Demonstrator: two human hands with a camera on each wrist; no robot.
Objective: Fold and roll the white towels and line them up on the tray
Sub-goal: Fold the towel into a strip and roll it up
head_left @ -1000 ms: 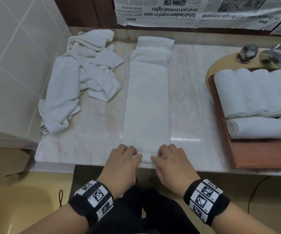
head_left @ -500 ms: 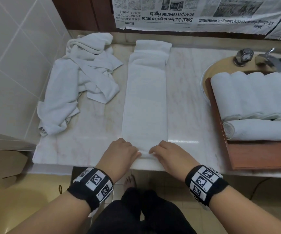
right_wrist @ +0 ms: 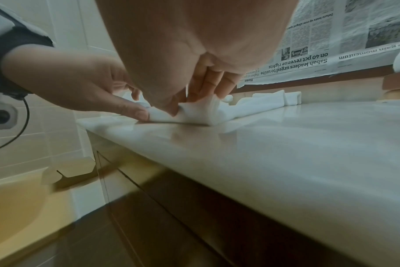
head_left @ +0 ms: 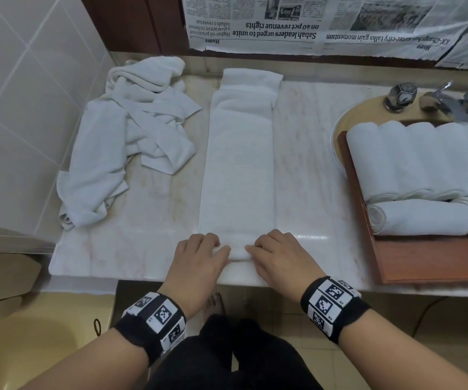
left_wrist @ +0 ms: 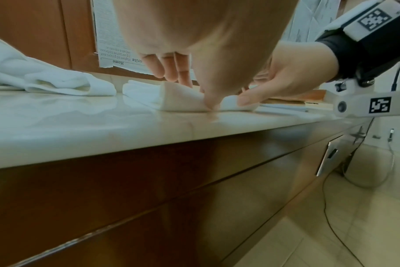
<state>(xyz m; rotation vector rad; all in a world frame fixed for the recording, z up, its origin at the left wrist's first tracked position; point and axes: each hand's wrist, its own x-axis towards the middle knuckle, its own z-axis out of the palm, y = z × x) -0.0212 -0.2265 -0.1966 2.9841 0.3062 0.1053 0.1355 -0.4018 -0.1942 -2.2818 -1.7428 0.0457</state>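
Evidently the first turn of the roll is being started: the near end of the long folded white towel (head_left: 238, 170), lying lengthwise on the pale marble counter (head_left: 148, 220), is pinched by the left hand (head_left: 199, 260) and right hand (head_left: 279, 256), fingers curled round it. It should be kept tight and square, both hands advanced evenly, so that the roll matches the rolled white towels (head_left: 424, 178) on the brown wooden tray (head_left: 429, 260).

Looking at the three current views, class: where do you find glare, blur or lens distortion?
Head view: a bright glare streak on the countertop beside the right hand; straight edges bow. Left wrist view: the left hand is a blurred mass up close. Right wrist view: the cabinet front smears dark.
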